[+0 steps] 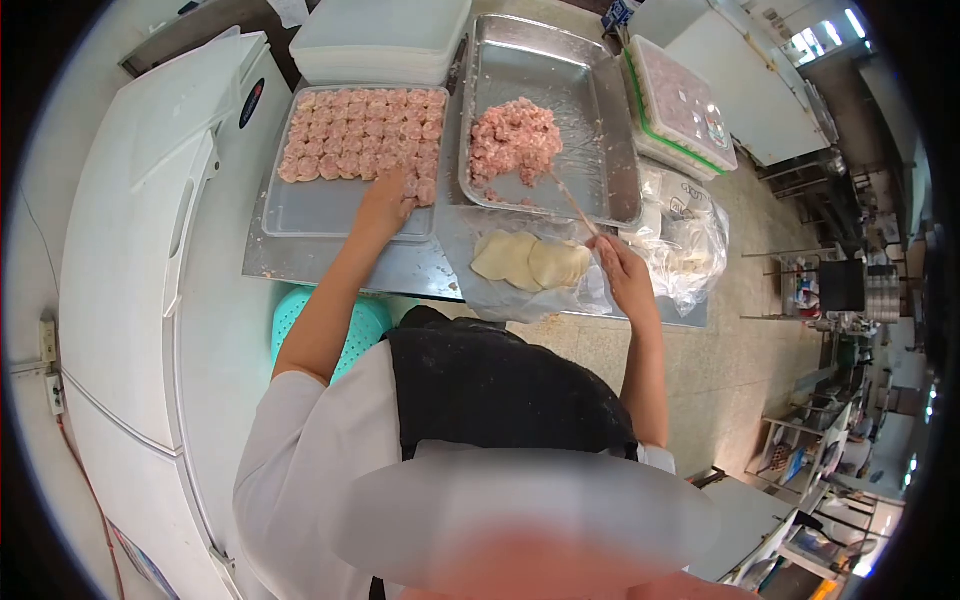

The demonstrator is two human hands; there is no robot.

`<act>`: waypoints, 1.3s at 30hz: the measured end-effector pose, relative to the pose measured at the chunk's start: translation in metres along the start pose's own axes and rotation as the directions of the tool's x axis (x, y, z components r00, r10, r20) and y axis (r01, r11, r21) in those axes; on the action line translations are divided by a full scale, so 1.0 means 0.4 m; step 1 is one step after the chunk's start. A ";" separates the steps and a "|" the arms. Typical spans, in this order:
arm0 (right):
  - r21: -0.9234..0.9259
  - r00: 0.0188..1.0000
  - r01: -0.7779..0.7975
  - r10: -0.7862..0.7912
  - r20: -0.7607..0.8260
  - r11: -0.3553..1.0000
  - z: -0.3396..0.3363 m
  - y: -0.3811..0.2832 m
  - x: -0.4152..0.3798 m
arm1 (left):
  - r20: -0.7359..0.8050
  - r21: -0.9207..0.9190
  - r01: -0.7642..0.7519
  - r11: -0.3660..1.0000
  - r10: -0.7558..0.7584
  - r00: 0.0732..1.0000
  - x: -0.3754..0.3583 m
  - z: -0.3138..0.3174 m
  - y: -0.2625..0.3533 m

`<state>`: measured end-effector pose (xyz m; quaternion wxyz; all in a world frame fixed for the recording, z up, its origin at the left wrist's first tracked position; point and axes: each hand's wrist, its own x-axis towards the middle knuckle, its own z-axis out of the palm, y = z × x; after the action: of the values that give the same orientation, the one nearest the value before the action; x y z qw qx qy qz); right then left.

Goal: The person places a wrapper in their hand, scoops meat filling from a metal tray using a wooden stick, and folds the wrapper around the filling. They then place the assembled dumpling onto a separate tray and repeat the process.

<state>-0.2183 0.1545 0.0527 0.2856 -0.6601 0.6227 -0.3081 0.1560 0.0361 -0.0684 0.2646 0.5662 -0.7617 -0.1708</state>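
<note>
In the head view, my left hand [388,207] reaches over the plastic tray [312,212], its fingers closed around a shumai at the near end of the rows. Rows of meat-topped shumai [350,130] fill the far part of that tray. My right hand [624,270] grips a thin spreading stick [574,205], whose far tip touches the edge of the minced meat [518,138]. The meat lies in a deep metal pan [590,125]. Round dough wrappers [530,262] lie overlapped on a plastic sheet, just left of my right hand.
Stacked trays [375,40] stand behind the shumai tray. A lidded box with a green rim [680,100] and bagged white packs [690,235] sit on the right. Left of the table is a white fridge [130,250]; a turquoise perforated basket [360,335] is below the front edge.
</note>
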 end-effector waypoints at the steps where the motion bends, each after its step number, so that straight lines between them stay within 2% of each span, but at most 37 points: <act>1: 0.009 1.000 -0.005 0.005 -0.002 1.000 -0.011 0.007 0.022 | -0.062 -0.044 -0.098 0.994 0.095 0.993 -0.008 -0.004 0.001; 3: -0.371 0.992 0.050 -0.004 0.122 0.927 -0.051 0.018 0.076 | -0.083 -0.036 -0.089 0.995 0.086 0.993 -0.027 -0.020 0.006; 4: -0.363 0.994 0.040 0.001 0.113 0.931 -0.078 0.020 0.107 | -0.111 -0.036 -0.077 0.996 0.072 0.991 -0.032 -0.031 0.033; 5: -0.525 0.982 0.107 -0.007 0.190 0.845 -0.107 0.021 0.143 | -0.103 -0.029 -0.084 0.996 0.080 0.991 -0.039 -0.037 0.066; 6: -0.660 0.963 0.186 -0.002 0.269 0.728 -0.131 0.024 0.182 | -0.089 0.069 0.009 0.998 -0.003 0.996 -0.046 -0.063 0.124; 7: -0.653 0.963 0.185 -0.004 0.268 0.734 -0.149 0.029 0.222 | -0.085 0.169 0.103 0.980 -0.090 0.992 -0.050 -0.079 0.178; 8: -0.664 0.953 0.273 -0.100 0.286 0.696 -0.160 0.034 0.262 | -0.081 0.179 0.105 0.978 -0.091 0.992 -0.051 -0.080 0.227; 9: -0.671 0.931 0.358 -0.196 0.308 0.649 -0.163 0.044 0.296 | -0.090 0.032 0.001 1.000 0.002 0.996 -0.051 -0.073 0.276; 10: -0.662 0.929 0.362 -0.200 0.311 0.657 -0.149 0.060 0.327 | -0.111 -0.115 -0.104 0.988 0.092 0.990 -0.052 -0.058 0.321; 11: -0.686 0.926 0.378 -0.249 0.284 0.622 -0.122 0.080 0.354 | -0.108 -0.106 -0.098 0.990 0.087 0.990 -0.058 -0.028 0.356; 13: -0.702 0.917 0.394 -0.300 0.261 0.593 -0.068 0.137 0.366 | 0.040 -0.247 -0.113 0.962 0.127 0.991 -0.077 0.044 0.408; 15: -0.604 0.831 0.554 -0.346 0.435 0.573 -0.022 0.191 0.343 | 0.063 -0.236 -0.153 0.960 0.172 0.983 -0.093 0.099 0.436; 17: -0.542 0.794 0.599 -0.353 0.494 0.589 -0.047 0.153 0.291 | 0.082 -0.230 -0.190 0.955 0.213 0.974 -0.101 0.145 0.462; 19: -0.490 0.728 0.663 -0.335 0.598 0.566 -0.104 0.111 0.292 | 0.197 -0.331 -0.153 0.931 0.227 0.954 -0.103 0.178 0.492; 20: -0.478 0.719 0.671 -0.341 0.605 0.566 -0.128 0.106 0.318 | 0.197 -0.325 -0.141 0.935 0.213 0.957 -0.100 0.197 0.511; 22: -0.546 0.777 0.627 -0.400 0.486 0.556 -0.149 0.111 0.393 | 0.072 -0.238 -0.307 0.921 0.332 0.940 -0.092 0.224 0.547; 23: -0.535 0.769 0.637 -0.406 0.494 0.556 -0.130 0.134 0.411 | 0.072 -0.233 -0.295 0.927 0.319 0.945 -0.095 0.231 0.549; 25: -0.543 0.780 0.624 -0.412 0.470 0.562 -0.078 0.177 0.421 | 0.103 -0.041 -0.313 0.949 0.315 0.943 -0.101 0.249 0.546; 26: -0.540 0.779 0.625 -0.415 0.469 0.564 -0.064 0.184 0.400 | 0.105 -0.037 -0.311 0.950 0.313 0.944 -0.103 0.257 0.526; 28: -0.391 0.674 0.708 -0.396 0.624 0.588 -0.056 0.164 0.318 | 0.149 -0.161 -0.214 0.963 0.238 0.960 -0.108 0.262 0.484; 29: -0.414 0.680 0.705 -0.384 0.624 0.575 -0.076 0.152 0.314 | 0.148 -0.162 -0.209 0.964 0.233 0.961 -0.109 0.258 0.475; 30: -0.410 0.676 0.709 -0.385 0.629 0.574 -0.097 0.144 0.333 | 0.093 -0.151 -0.153 0.977 0.168 0.981 -0.104 0.235 0.483; 31: -0.440 0.719 0.668 -0.368 0.590 0.600 -0.119 0.143 0.369 | 0.038 -0.144 -0.095 0.985 0.101 0.994 -0.101 0.216 0.490; 32: -0.468 0.759 0.626 -0.350 0.548 0.624 -0.130 0.147 0.397 | 0.036 -0.145 -0.090 0.985 0.096 0.995 -0.091 0.214 0.504; 34: -0.500 0.776 0.613 -0.346 0.527 0.612 -0.110 0.183 0.419 | 0.052 -0.103 -0.312 0.944 0.319 0.946 -0.069 0.232 0.545; 36: -0.538 0.798 0.592 -0.344 0.494 0.600 -0.083 0.186 0.396 | 0.067 -0.069 -0.347 0.935 0.352 0.934 -0.060 0.232 0.552; 38: -0.419 0.702 0.677 -0.361 0.614 0.604 -0.058 0.152 0.311 | 0.082 -0.041 -0.384 0.922 0.386 0.919 -0.056 0.239 0.525; 39: -0.443 0.710 0.674 -0.352 0.610 0.591 -0.081 0.127 0.306 | 0.133 -0.113 -0.326 0.938 0.340 0.931 -0.059 0.255 0.481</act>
<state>-0.2717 0.0293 0.0415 0.0770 -0.9234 0.3756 0.0179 -0.0481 0.1125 -0.0473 0.2567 0.4019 -0.8561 -0.1994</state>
